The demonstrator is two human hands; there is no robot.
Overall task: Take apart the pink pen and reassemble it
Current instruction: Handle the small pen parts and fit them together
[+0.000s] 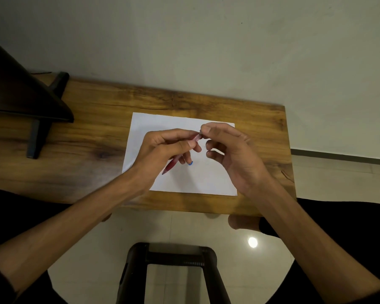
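The pink pen (172, 165) is a dark pink translucent barrel, held slanted above the white paper sheet (206, 178). My left hand (162, 148) is wrapped around the barrel, and the tip end pokes out below it toward the lower left. My right hand (230, 150) pinches the pen's upper end (198, 136) between thumb and forefinger; its other fingers are curled and apart. A small blue piece (190, 163) shows beside my left fingers; I cannot tell whether it is held or lies on the paper.
The paper lies on a wooden table (97, 132) set against a pale wall. A dark stand with black legs (34, 102) occupies the table's left end. A black stool frame (173, 270) stands on the tiled floor below the table's front edge.
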